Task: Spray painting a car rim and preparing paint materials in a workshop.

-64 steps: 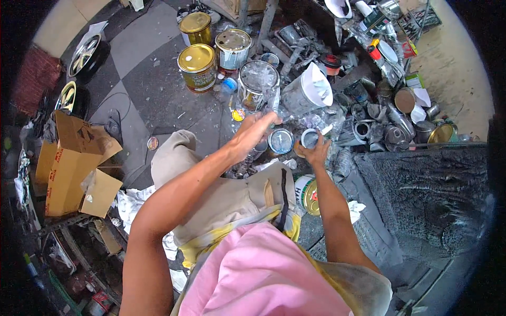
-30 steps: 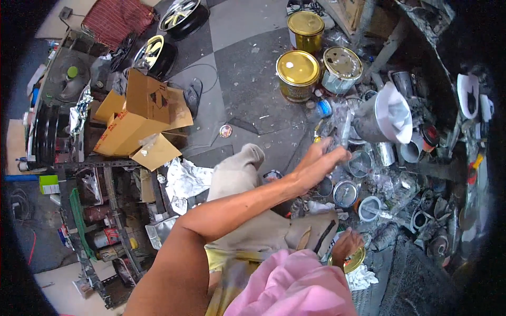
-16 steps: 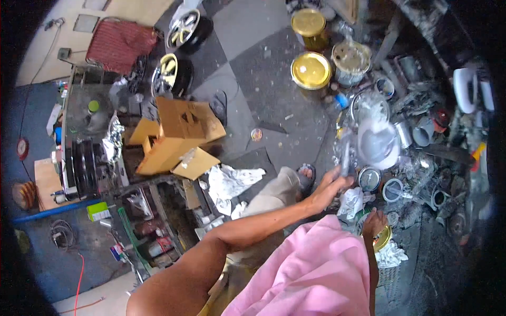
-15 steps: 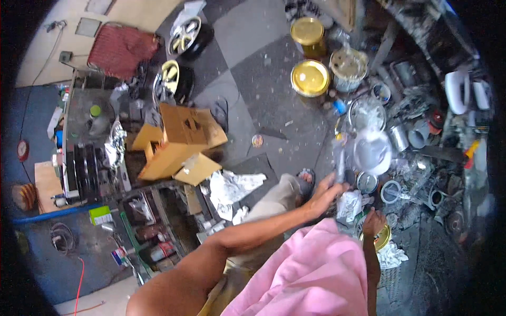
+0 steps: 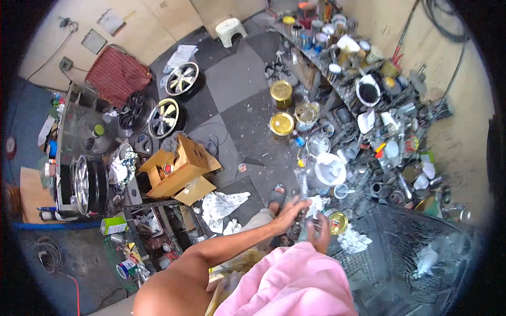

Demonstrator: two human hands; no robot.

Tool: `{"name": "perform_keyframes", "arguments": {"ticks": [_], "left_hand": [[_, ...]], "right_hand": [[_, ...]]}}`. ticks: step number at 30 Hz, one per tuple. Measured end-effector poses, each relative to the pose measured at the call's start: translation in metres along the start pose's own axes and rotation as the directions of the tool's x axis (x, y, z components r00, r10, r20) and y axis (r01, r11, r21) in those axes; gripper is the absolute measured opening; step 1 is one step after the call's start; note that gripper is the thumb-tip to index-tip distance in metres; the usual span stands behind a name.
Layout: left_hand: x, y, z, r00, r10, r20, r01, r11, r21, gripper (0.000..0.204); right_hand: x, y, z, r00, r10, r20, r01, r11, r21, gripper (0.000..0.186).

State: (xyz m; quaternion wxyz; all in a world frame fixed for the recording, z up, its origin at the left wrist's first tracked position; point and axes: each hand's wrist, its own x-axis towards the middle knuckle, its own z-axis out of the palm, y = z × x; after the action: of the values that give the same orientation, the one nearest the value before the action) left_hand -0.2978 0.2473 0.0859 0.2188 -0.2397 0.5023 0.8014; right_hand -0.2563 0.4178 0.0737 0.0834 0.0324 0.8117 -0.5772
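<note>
My left hand (image 5: pixel 295 210) is closed on a silver tubular tool (image 5: pixel 303 185), its top blurred. A grey cup with a white, funnel-like top (image 5: pixel 330 169) sits just above it; whether the two are joined I cannot tell. My right hand (image 5: pixel 320 234) is beside and below the left, fingers bent but apart, with nothing visible in it. Crumpled white paper (image 5: pixel 316 206) and a gold lidded tin (image 5: pixel 338 224) lie close by. A small pale cup (image 5: pixel 341 190) stands among the clutter.
Gold cans (image 5: pixel 282 124), a silver can (image 5: pixel 306 116) and a cluttered shelf (image 5: pixel 345 79) lie ahead and right. Wheel rims (image 5: pixel 163 118), an open cardboard box (image 5: pixel 182 166) and a metal rack (image 5: pixel 155 226) are at left. A white stool (image 5: pixel 230 31) stands at the back.
The view has risen and widened. My right hand has let go of the small cup it gripped and moved in near my left hand, which still grips the silver tool.
</note>
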Motion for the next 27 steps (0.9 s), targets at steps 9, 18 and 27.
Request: {"name": "perform_keyframes", "arguments": {"ticks": [9, 18, 27], "left_hand": [[-0.086, -0.006, 0.128, 0.932, 0.055, 0.359, -0.059, 0.998, 0.002, 0.087], [-0.169, 0.086, 0.175, 0.486, -0.213, 0.847, 0.165, 0.975, 0.150, 0.054], [-0.250, 0.029, 0.202, -0.299, -0.220, 0.928, -0.570, 0.821, 0.011, 0.066]], "right_hand": [[-0.053, -0.187, -0.070, 0.948, -0.208, -0.241, 0.138, 0.951, -0.277, 0.047], [-0.120, -0.232, -0.081, 0.579, 0.074, -0.812, -0.173, 0.984, -0.033, 0.047], [-0.279, -0.244, -0.090, -0.228, 0.134, -0.965, -0.325, 0.923, 0.204, 0.028]]}}
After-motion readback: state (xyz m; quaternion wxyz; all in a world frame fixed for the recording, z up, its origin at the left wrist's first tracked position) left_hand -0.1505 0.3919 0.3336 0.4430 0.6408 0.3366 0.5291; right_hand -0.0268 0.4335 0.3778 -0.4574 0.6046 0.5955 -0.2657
